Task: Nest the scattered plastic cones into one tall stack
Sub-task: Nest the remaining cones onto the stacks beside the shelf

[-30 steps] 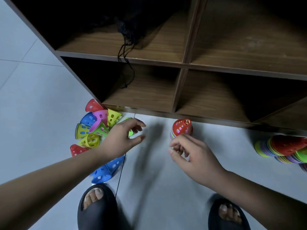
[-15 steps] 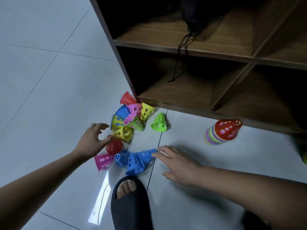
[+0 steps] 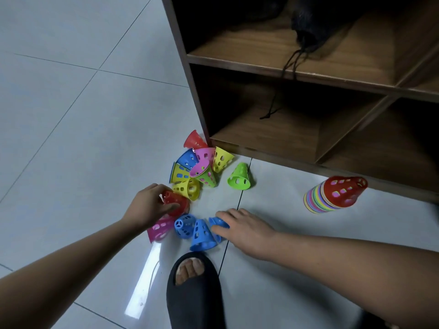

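Observation:
Scattered perforated plastic cones lie on the floor by the shelf's corner. My left hand (image 3: 148,205) grips a red cone (image 3: 177,202) lying on its side, fingers and thumb curled round it. My right hand (image 3: 240,230) holds a blue cone (image 3: 219,223) on the floor. Between the hands lie a pink cone (image 3: 160,227) and two more blue cones (image 3: 192,230). Behind them is a heap of yellow, blue, pink, green and red cones (image 3: 199,166), and a green cone (image 3: 239,176) stands upright alone. The nested stack (image 3: 332,194), red cone on top, stands at the right.
A dark wooden shelf unit (image 3: 308,91) with open compartments stands behind the cones; a black drawstring bag (image 3: 306,22) hangs over its upper shelf. My foot in a black slipper (image 3: 192,288) is just in front of the blue cones. Grey floor tiles (image 3: 71,115) extend to the left.
My view swung left, from the stack to the scattered pile. My left hand reached in and took hold of the red cone. My right hand left the stack and closed on a blue cone.

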A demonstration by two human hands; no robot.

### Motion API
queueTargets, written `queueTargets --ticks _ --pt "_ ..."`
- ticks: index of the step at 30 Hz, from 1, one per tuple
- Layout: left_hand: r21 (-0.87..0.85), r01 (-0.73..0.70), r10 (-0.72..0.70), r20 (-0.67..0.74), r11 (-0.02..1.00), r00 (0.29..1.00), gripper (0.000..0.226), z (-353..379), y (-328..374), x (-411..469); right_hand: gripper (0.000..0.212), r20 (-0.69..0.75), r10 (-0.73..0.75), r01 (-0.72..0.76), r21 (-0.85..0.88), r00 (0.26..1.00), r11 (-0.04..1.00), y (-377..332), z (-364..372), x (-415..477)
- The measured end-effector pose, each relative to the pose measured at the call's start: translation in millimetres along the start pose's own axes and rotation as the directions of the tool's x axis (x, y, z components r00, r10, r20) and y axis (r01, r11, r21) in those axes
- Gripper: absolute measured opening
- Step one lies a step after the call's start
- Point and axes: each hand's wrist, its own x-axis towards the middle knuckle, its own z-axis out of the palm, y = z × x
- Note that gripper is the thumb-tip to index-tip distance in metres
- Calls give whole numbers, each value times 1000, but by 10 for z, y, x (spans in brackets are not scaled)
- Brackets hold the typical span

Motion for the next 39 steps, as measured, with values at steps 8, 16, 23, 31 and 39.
queueTargets --ticks 8,16,23,31,39 --pt "-10 -207 200 -219 978 955 45 -175 614 -103 34 -117 179 -165 122 977 979 259 107 -314" --pt "-192 -368 320 -240 910 916 47 -200 1609 16 59 -221 490 -339 488 843 804 348 -717 -928" --pt "-337 -417 351 -239 844 905 45 -220 2357 49 50 -263 666 -385 646 698 659 446 -1382 -1624" --pt "-429 -530 442 -292 732 848 43 -141 3046 30 45 -376 793 -502 624 478 599 704 -1687 -2344" --pt "-351 -645 601 -239 678 762 40 79 3490 53 44 -408 841 -575 614 356 541 996 -1553 -2710"
